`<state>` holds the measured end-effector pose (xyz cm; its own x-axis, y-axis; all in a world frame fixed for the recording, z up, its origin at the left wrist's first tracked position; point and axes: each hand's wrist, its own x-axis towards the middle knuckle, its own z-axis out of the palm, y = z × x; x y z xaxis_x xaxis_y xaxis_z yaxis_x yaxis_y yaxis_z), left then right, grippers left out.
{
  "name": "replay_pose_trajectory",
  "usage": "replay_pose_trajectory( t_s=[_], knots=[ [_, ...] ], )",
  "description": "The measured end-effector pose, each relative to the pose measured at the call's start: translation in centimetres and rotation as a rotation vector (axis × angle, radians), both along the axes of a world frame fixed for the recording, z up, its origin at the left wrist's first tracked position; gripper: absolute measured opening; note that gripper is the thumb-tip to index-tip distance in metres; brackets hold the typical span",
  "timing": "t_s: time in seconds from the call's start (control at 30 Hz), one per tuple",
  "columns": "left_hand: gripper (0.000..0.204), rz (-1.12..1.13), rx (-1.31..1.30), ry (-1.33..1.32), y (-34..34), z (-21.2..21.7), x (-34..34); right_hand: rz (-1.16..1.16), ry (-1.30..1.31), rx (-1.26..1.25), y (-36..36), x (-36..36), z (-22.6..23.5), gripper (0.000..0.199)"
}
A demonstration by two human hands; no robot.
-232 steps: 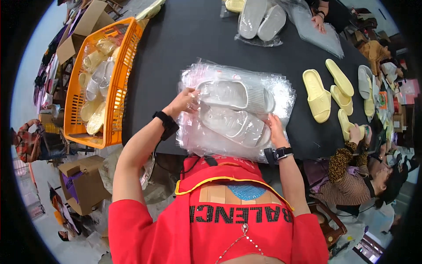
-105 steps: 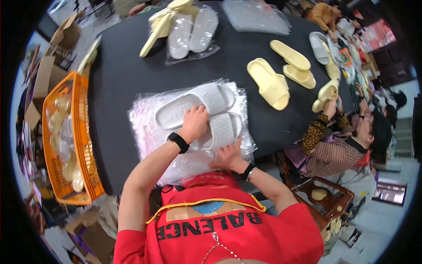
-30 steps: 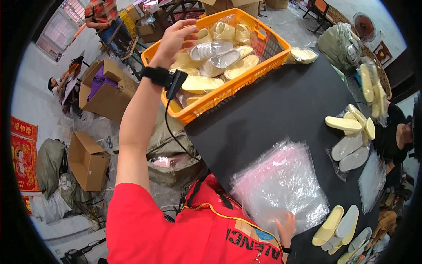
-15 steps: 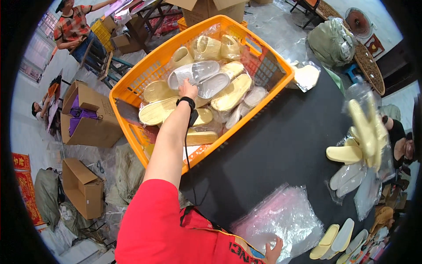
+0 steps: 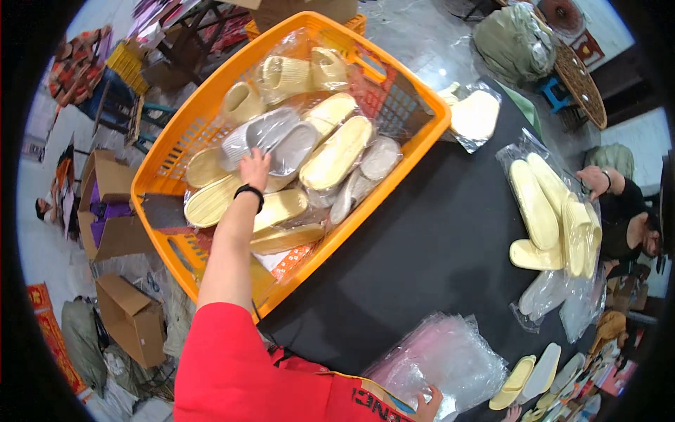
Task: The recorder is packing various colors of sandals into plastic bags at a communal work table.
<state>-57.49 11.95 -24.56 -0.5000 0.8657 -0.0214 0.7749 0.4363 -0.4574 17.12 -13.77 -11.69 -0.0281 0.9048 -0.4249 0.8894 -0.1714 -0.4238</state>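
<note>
My left hand (image 5: 255, 170) reaches into an orange plastic basket (image 5: 426, 107), fingers apart against a grey pair of slippers (image 5: 294, 148) in a clear bag. The pair lies on top of several bagged cream-yellow slippers (image 5: 337, 153). Another grey bagged slipper (image 5: 365, 176) sits along the basket's near right side. At the lower edge my right hand (image 5: 427, 406) lies with spread fingers at a stack of clear plastic bags (image 5: 450, 362). My sleeve and body hide part of that hand and its forearm.
A co-worker's hand (image 5: 596, 181) is over bagged yellow slippers (image 5: 538, 204) on the dark table (image 5: 394, 246)'s right side. Another hand (image 5: 512, 415) shows near loose slippers (image 5: 513, 383) at the lower right. Cardboard boxes (image 5: 130, 323) stand on the floor at left.
The whole view has shifted, so the basket appears further left. My left hand stays at the grey slippers. The co-worker's raised yellow slippers have come down onto the table.
</note>
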Motion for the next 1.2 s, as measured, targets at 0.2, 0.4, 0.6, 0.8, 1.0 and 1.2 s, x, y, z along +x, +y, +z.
replay_pose_trajectory(
  t_s=[0.2, 0.4, 0.6, 0.8, 1.0, 1.2],
  knots=[
    [0.015, -0.150, 0.163, -0.364, 0.4, 3.2, 0.7, -0.234, -0.040, 0.098, 2.6, -3.0, 2.2, 0.034],
    [0.012, -0.232, 0.493, -0.686, -0.9, 16.1, 1.6, -0.314, -0.017, 0.105, 1.9, -1.5, 1.4, 0.033],
    [0.014, -0.385, 0.743, -0.885, -3.1, 30.6, 12.3, -0.255, -0.069, 0.134, 0.7, -1.2, 0.0, 0.032],
    [0.008, -0.514, 0.708, -1.354, -9.0, 37.2, 28.1, -0.164, 0.097, 0.181, 0.3, 0.6, 0.5, 0.039],
    [0.010, -0.321, 0.428, -1.651, -11.9, 34.5, 46.4, -0.146, 0.252, 0.048, -0.1, 2.6, -0.5, 0.052],
    [0.037, 0.042, -0.390, -2.180, -20.4, 29.2, 58.1, -0.901, 1.924, -0.224, -1.4, 7.2, 5.1, 0.066]
  ],
)
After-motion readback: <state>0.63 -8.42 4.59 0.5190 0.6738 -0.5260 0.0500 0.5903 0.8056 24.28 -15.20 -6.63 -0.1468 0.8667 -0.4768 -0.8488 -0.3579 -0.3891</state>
